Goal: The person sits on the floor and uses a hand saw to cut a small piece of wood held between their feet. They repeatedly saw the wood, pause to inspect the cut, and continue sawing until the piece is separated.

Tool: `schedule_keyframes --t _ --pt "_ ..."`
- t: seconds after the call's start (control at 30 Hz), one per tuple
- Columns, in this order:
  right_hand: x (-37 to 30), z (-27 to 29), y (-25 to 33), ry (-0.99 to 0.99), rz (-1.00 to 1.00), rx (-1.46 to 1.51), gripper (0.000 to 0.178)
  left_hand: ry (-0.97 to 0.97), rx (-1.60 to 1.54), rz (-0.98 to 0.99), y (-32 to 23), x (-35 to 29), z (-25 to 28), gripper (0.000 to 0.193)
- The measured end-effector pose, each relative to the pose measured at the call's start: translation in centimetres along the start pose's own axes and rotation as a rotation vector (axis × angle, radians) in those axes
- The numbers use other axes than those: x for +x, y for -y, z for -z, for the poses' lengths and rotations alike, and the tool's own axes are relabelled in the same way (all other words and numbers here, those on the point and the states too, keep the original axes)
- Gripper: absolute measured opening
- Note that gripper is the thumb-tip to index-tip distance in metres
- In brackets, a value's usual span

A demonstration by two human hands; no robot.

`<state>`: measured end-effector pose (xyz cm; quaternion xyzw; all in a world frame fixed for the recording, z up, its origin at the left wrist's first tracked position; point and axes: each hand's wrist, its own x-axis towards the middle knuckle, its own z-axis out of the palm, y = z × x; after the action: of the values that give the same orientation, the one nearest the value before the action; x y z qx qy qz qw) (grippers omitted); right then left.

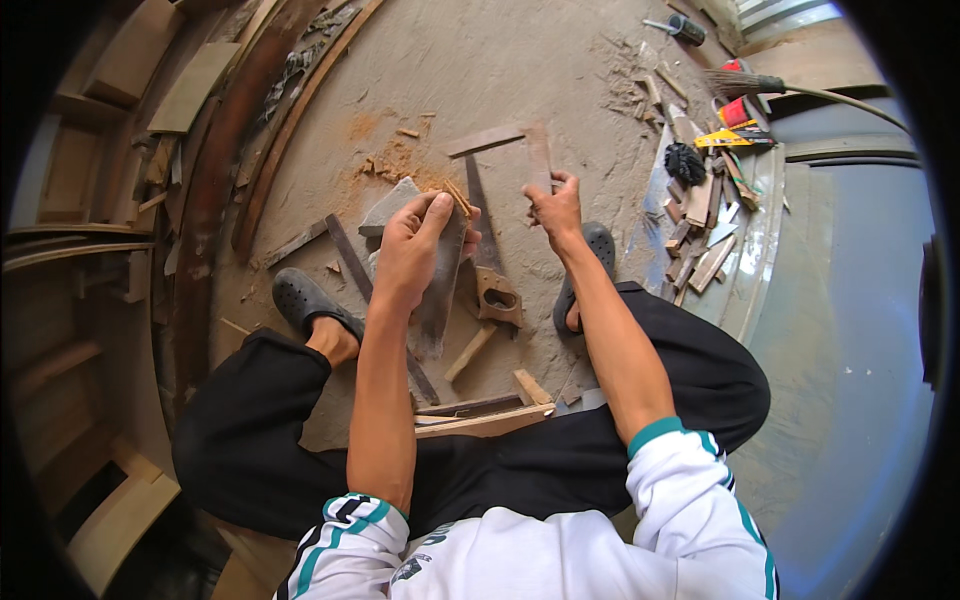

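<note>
My left hand [418, 235] grips a narrow brown wooden board [440, 305], its freshly cut, orange-tinted end [458, 198] pointing up and away from me. The fingers wrap round it near that end. To the right, my right hand [556, 208] is closed on the broad arm of an L-shaped try square [538, 155]. The square's thinner arm reaches left, apart from the board. Between my feet, just right of the board, a handsaw with a wooden handle [498, 300] lies on the ground, its dark blade running away from me. A wooden stick [470, 352] lies by the handle.
Grey stone pieces [388, 206] and sawdust [400, 160] lie beyond my left hand. Dark wooden strips [348, 258] rest near my left clog [305, 300]. Offcuts [705, 215], a yellow-handled saw [735, 135] and a broom [750, 82] are at the right. Long timbers [205, 190] line the left.
</note>
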<state>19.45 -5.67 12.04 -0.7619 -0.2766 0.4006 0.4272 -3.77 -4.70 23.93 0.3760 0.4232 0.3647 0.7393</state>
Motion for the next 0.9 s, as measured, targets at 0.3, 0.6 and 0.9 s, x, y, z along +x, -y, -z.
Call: schedule_keyframes --t 0.3,0.6,0.9 --pt "-15.7 7.3 13.7 0.43 0.241 0.097 0.048 0.119 0.041 -0.293 -5.2 -4.0 -6.5 0.038" --pt "-23.0 10.7 13.5 0.371 0.351 -0.065 0.046 0.204 0.133 -0.438 -5.1 -7.9 -11.9 0.03" --pt "-24.5 12.4 15.0 0.491 0.43 0.023 0.033 -0.199 1.027 -0.804 -8.9 -7.0 -7.2 0.055"
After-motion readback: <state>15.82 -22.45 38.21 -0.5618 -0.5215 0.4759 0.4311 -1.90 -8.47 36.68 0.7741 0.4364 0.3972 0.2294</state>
